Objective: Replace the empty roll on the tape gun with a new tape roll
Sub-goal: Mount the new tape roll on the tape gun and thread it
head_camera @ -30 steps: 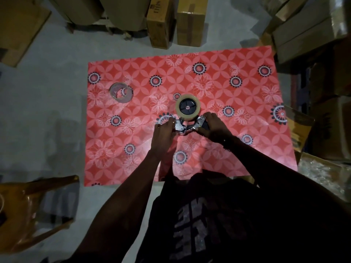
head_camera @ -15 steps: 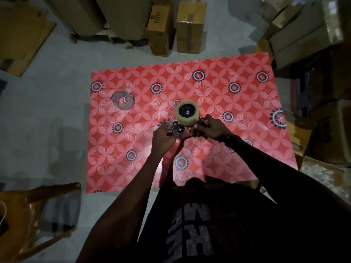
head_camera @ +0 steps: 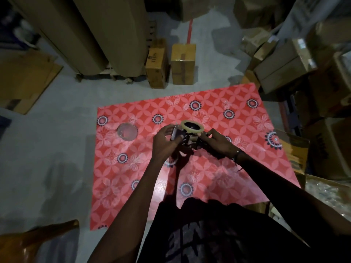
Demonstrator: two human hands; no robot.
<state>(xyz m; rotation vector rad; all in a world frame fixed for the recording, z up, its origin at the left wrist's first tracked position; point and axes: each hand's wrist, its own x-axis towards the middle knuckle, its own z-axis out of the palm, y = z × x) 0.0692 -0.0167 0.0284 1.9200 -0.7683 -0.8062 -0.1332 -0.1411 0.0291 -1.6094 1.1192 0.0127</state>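
Observation:
The tape gun [head_camera: 185, 139] is held above the red patterned mat [head_camera: 237, 168], its metal front plate and spring facing me. A full pale tape roll [head_camera: 192, 127] sits on its hub at the far side, tilted so I see it edge-on. My left hand [head_camera: 164, 143] grips the metal front end. My right hand [head_camera: 215, 142] holds the dark handle side. A thin, near-empty clear roll [head_camera: 127, 132] lies flat on the mat to the left, apart from both hands.
Cardboard boxes [head_camera: 183, 63] stand beyond the mat's far edge, and more are stacked at the right [head_camera: 284, 71]. Tall cardboard rolls [head_camera: 98, 35] lean at the back left. A wooden chair [head_camera: 38, 242] is at the lower left on the grey floor.
Both hands have lifted and tipped the tape gun, so the roll now shows edge-on instead of face-on. My head has moved back and shows more of the boxes.

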